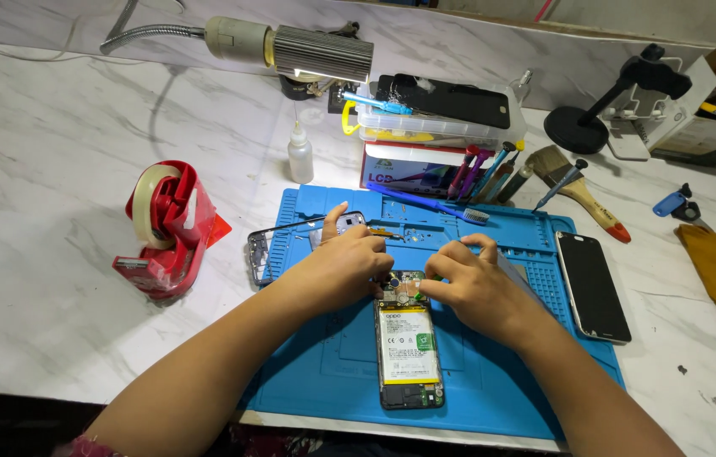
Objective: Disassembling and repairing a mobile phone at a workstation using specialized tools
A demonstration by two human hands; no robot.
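An opened phone (pixel 409 349) lies face down on the blue repair mat (pixel 324 364), its white and yellow battery showing. My left hand (pixel 342 264) rests fingers-down on the phone's top left corner. My right hand (pixel 468 285) presses its fingertips on the top right part of the board. Both hands meet over the upper end, hiding what lies beneath them. I cannot tell whether either hand pinches a small part.
A phone frame (pixel 261 254) lies at the mat's left edge, a black screen (pixel 593 286) at its right. Red tape dispenser (pixel 166 227) stands left. Small bottle (pixel 299 155), lamp (pixel 311 51), parts box (pixel 434 118), tools (pixel 485 173), brush (pixel 582 190) sit behind.
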